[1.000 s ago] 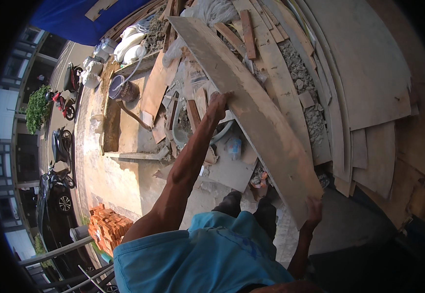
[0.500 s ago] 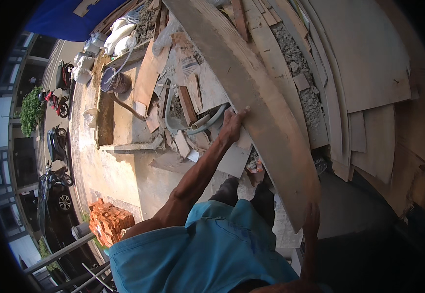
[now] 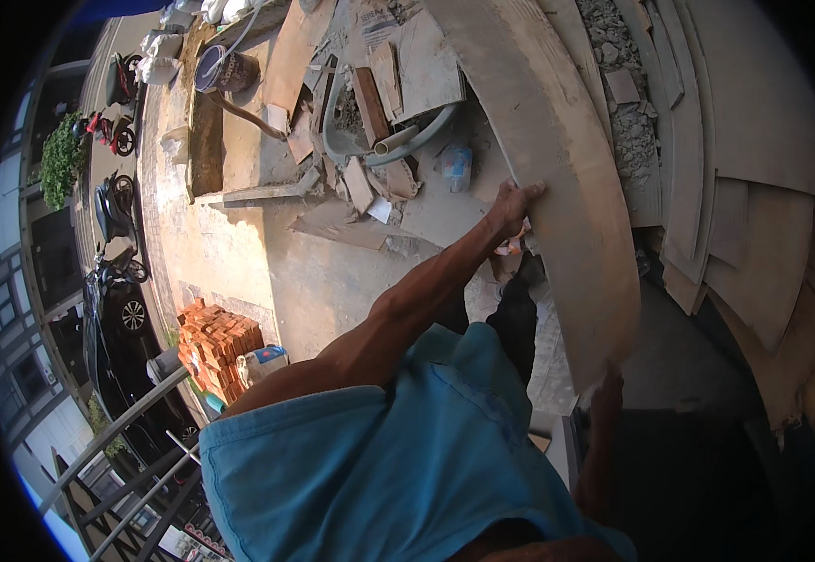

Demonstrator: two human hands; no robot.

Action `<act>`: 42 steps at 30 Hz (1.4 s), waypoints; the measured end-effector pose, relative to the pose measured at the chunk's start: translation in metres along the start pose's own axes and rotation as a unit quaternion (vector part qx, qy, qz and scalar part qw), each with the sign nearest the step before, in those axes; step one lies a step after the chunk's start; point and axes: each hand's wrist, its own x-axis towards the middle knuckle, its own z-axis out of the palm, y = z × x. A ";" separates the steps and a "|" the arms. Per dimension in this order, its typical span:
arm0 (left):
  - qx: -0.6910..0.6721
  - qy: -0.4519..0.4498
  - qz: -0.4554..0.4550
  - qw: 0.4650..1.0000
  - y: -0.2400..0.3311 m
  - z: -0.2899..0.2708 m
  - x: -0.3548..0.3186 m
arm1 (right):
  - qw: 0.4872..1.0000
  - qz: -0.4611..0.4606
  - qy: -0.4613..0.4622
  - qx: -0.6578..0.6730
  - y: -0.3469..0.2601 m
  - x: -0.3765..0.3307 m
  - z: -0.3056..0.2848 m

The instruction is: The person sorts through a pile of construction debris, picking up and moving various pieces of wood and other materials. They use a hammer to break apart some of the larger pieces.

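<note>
A long, wide wooden board (image 3: 571,215), smeared with grey dust or cement, slants from the top of the view down to near my body. My left hand (image 3: 520,201) is closed round its left edge, about halfway along the part I see. At the near end, my right hand (image 3: 606,384) grips the board from the right side, in shadow, with some fingers hard to make out. Just left of my left hand, a plastic bottle (image 3: 457,169) lies on the ground.
Plywood sheets (image 3: 772,253) lie stacked at the right beside grey rubble (image 3: 618,84). Wood scraps, a grey hose loop (image 3: 412,150) and a dark bucket (image 3: 227,70) lie ahead. Orange bricks (image 3: 220,347) are piled at the left, near a metal railing (image 3: 117,445).
My view has shifted, and both hands still hold the board. Beside my left hand, the bottle has come into sight. The board now appears farther right.
</note>
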 end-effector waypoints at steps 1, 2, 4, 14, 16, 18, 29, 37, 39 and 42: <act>-0.014 0.016 -0.009 1.000 -0.006 -0.001 0.007 | 1.000 0.003 0.016 -0.004 -0.001 0.005 0.003; 0.003 0.032 -0.020 0.999 -0.010 -0.003 0.013 | 0.999 0.006 0.032 -0.006 -0.002 0.008 0.009; 0.038 0.059 -0.046 0.996 -0.017 -0.007 0.026 | 0.999 0.010 0.044 0.000 -0.001 0.015 0.021; 0.085 0.055 -0.068 0.993 -0.024 -0.018 0.041 | 0.995 0.043 -0.052 0.075 0.012 0.051 0.072; 0.105 0.081 -0.070 0.989 -0.024 -0.018 0.038 | 0.995 0.034 -0.053 0.077 0.015 0.049 0.079; 0.133 0.076 -0.078 0.985 -0.025 -0.020 0.039 | 0.994 -0.018 -0.039 0.100 0.028 0.052 0.094; 0.532 0.043 0.144 0.833 -0.006 -0.058 -0.007 | 0.977 0.035 -0.136 0.162 0.029 0.036 0.084; 0.779 0.154 0.397 0.461 0.143 -0.043 -0.092 | 0.972 0.117 -0.106 0.172 0.023 -0.009 0.128; 0.809 0.201 0.400 0.381 0.171 -0.070 -0.085 | 0.966 0.152 -0.100 0.185 0.003 0.002 0.121; 0.853 0.225 0.305 0.359 0.197 -0.105 -0.081 | 0.971 0.119 -0.057 0.199 -0.002 0.025 0.121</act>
